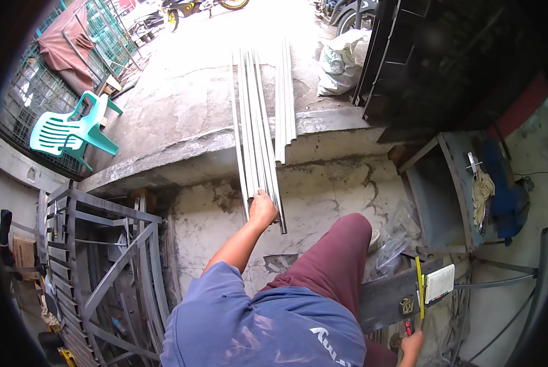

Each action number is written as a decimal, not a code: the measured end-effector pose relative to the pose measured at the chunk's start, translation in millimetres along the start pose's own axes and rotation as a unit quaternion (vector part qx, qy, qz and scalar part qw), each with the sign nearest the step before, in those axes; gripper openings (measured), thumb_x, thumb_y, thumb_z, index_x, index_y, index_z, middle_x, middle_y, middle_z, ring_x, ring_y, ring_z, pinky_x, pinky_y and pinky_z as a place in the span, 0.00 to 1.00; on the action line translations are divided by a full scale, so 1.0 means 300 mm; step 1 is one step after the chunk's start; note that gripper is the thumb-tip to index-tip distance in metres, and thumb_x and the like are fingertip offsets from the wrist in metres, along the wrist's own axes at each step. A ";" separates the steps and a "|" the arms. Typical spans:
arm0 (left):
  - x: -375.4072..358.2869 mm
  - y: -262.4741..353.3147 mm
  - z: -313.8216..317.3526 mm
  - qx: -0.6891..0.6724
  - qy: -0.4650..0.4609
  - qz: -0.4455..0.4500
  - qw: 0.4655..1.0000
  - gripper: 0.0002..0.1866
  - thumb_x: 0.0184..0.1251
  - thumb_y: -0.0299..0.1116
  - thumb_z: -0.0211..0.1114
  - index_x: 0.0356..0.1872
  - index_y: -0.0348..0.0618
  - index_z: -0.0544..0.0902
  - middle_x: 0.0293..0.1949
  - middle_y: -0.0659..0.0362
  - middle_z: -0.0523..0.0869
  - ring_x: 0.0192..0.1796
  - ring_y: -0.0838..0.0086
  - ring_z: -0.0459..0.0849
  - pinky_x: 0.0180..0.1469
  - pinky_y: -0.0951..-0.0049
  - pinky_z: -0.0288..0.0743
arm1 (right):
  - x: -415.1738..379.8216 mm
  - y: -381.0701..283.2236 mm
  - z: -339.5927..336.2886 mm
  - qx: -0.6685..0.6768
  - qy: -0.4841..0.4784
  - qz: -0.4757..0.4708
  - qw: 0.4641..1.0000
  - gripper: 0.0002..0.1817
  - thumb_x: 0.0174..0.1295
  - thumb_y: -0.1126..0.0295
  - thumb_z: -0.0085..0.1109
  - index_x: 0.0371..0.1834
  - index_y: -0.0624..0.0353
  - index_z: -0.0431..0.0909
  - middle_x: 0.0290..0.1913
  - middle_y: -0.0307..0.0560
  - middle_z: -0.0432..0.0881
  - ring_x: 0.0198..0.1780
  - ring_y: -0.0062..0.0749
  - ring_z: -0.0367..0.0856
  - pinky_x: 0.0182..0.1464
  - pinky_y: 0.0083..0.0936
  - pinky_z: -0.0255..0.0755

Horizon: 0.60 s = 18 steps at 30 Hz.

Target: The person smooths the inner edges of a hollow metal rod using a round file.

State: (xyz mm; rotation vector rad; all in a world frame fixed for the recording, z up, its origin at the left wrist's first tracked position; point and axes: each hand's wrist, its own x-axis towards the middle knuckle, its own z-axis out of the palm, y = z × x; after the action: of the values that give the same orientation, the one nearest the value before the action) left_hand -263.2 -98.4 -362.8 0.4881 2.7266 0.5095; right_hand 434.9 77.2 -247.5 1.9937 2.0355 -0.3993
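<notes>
My left hand is closed around the near ends of several long, slim metal bars. The bars reach away from me, over the concrete step to the bright ground outside. Low on the right, my right hand is closed on a red-and-black handled tool, whose exact kind I cannot make out. Just beyond that hand, a tape measure sits on a dark metal surface. A yellow strip lies beside a white notepad.
More bars rest across the step. A metal frame stands on the left, a green plastic chair farther out. At right are a grey cabinet, clear plastic and a white sack.
</notes>
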 end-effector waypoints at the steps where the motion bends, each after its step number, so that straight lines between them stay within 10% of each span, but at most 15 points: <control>1: 0.005 0.002 -0.001 0.003 -0.009 -0.004 1.000 0.28 0.65 0.28 0.64 0.63 0.20 0.71 0.57 0.24 0.81 0.59 0.32 0.87 0.64 0.47 0.84 | -0.004 0.068 0.027 -0.022 0.011 0.022 0.999 0.17 0.60 0.74 0.73 0.51 0.70 0.87 0.46 0.73 0.90 0.53 0.71 0.89 0.55 0.56 0.80; 7: -0.023 0.069 -0.026 0.148 -0.052 -0.010 0.988 0.26 0.68 0.34 0.69 0.63 0.28 0.78 0.61 0.37 0.79 0.60 0.43 0.88 0.64 0.50 0.85 | -0.039 0.495 0.300 -0.100 -0.031 0.148 0.983 0.26 0.69 0.55 0.71 0.54 0.71 0.84 0.52 0.71 0.90 0.55 0.66 0.90 0.60 0.56 0.81; 9: -0.018 0.077 -0.048 0.149 -0.102 -0.016 0.983 0.38 0.73 0.49 0.68 0.73 0.28 0.73 0.71 0.35 0.74 0.74 0.38 0.78 0.76 0.41 0.72 | -0.193 0.212 0.092 -0.065 -0.103 0.207 0.971 0.38 0.65 0.41 0.69 0.67 0.63 0.84 0.64 0.71 0.87 0.66 0.66 0.86 0.69 0.55 0.78; 15: -0.032 0.052 -0.007 0.150 -0.092 -0.019 0.984 0.57 0.73 0.71 0.58 0.92 0.48 0.47 0.91 0.43 0.45 0.91 0.37 0.36 0.79 0.14 0.44 | -0.250 0.137 0.140 0.022 0.047 0.285 0.957 0.34 0.67 0.45 0.67 0.61 0.67 0.84 0.56 0.70 0.89 0.61 0.66 0.88 0.63 0.55 0.80; 18: -0.017 0.087 -0.004 0.153 -0.096 -0.067 0.981 0.58 0.71 0.69 0.60 0.92 0.52 0.44 0.92 0.48 0.39 0.91 0.36 0.32 0.78 0.11 0.43 | -0.210 0.214 0.212 -0.005 0.073 0.267 0.961 0.23 0.66 0.56 0.72 0.48 0.70 0.86 0.48 0.71 0.90 0.53 0.70 0.90 0.56 0.57 0.82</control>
State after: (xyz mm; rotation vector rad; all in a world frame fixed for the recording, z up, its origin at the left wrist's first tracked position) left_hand -252.0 -77.8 -350.2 0.4006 2.6342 0.0039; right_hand 500.0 -3.9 -283.7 2.5092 1.4664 -0.1282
